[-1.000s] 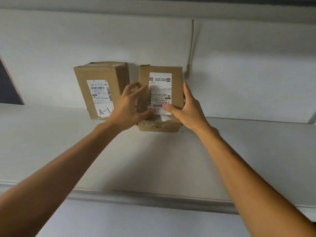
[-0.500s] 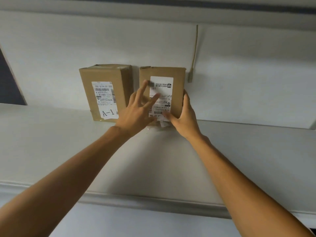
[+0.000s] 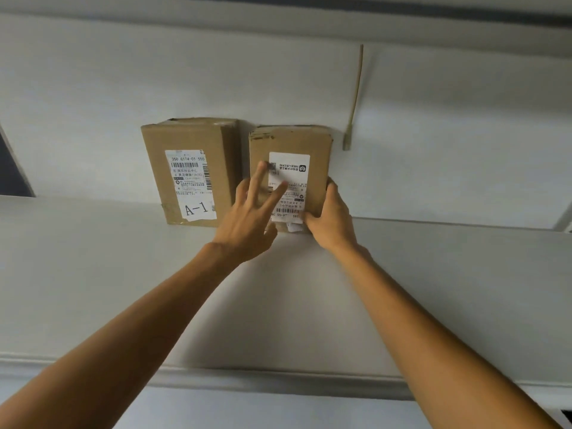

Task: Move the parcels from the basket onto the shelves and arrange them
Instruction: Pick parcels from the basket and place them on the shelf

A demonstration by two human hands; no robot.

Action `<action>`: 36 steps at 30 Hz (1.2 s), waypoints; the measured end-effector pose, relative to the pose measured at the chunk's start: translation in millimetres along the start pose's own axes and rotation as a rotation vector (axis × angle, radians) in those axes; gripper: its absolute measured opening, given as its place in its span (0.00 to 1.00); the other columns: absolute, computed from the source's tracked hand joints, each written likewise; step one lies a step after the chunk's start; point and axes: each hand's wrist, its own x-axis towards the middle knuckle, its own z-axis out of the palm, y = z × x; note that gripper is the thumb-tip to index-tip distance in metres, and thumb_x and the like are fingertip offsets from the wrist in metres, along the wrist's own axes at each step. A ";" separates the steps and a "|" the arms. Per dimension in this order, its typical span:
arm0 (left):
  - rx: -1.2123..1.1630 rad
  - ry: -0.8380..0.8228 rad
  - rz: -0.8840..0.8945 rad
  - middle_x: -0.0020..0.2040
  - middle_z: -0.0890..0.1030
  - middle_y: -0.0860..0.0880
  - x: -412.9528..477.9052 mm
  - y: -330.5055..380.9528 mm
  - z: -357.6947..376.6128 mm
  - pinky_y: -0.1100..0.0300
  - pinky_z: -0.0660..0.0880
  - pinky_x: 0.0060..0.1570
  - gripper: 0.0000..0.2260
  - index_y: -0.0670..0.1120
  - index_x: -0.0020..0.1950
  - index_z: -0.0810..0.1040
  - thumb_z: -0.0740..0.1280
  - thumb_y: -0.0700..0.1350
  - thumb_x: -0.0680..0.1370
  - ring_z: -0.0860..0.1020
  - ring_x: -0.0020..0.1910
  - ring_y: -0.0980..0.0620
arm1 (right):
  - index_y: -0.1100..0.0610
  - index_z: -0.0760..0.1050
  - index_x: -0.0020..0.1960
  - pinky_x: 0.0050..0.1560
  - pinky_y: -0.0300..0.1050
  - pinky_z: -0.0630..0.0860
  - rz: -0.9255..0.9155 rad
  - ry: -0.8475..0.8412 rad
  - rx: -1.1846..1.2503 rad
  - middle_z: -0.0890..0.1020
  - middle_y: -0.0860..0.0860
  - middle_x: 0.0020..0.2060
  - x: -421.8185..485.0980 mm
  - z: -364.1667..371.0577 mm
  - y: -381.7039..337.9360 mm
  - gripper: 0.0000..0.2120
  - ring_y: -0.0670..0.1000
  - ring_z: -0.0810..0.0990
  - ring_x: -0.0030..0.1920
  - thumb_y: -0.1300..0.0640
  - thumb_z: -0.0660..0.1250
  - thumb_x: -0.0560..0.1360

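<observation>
Dim, greyish light is falling evenly on the white shelf (image 3: pixel 433 274). A soft shadow is spreading beneath the arms. The left hand (image 3: pixel 247 218) is blurring slightly against the parcel (image 3: pixel 318 144); straight edges are bowing toward the frame's borders.

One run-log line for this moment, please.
left hand: touches held parcel front | right hand: grips its right edge | A-1 parcel: beside, on shelf
</observation>
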 end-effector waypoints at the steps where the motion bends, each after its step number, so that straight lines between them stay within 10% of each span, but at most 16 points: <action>1: -0.006 0.013 0.002 0.78 0.51 0.42 -3.0 -0.1 -3.7 0.44 0.74 0.58 0.30 0.49 0.73 0.66 0.70 0.44 0.73 0.59 0.71 0.36 | 0.56 0.63 0.72 0.58 0.51 0.76 0.020 -0.013 -0.010 0.76 0.54 0.65 -3.6 -2.3 -0.6 0.31 0.57 0.77 0.62 0.57 0.72 0.73; 6: -0.105 -0.015 0.047 0.63 0.77 0.47 -16.5 -12.6 -19.9 0.54 0.75 0.48 0.17 0.49 0.66 0.74 0.65 0.44 0.77 0.75 0.58 0.46 | 0.54 0.70 0.70 0.56 0.42 0.69 0.089 -0.062 -0.158 0.76 0.51 0.67 -39.1 -27.1 -7.0 0.24 0.54 0.74 0.66 0.49 0.68 0.76; 19: -0.319 -0.487 0.379 0.78 0.55 0.49 -20.1 70.7 -37.9 0.48 0.50 0.74 0.29 0.60 0.77 0.52 0.60 0.58 0.79 0.53 0.77 0.45 | 0.42 0.48 0.79 0.76 0.61 0.47 0.397 -0.088 -0.641 0.46 0.50 0.80 -168.6 -111.3 -24.6 0.39 0.60 0.48 0.78 0.33 0.62 0.75; 36: -0.483 -0.569 0.944 0.79 0.48 0.51 -131.6 355.0 -96.1 0.43 0.51 0.75 0.30 0.61 0.77 0.46 0.59 0.57 0.80 0.49 0.78 0.45 | 0.40 0.46 0.78 0.73 0.65 0.53 0.917 0.260 -0.714 0.48 0.50 0.80 -441.6 -284.1 -10.0 0.40 0.63 0.48 0.78 0.28 0.57 0.73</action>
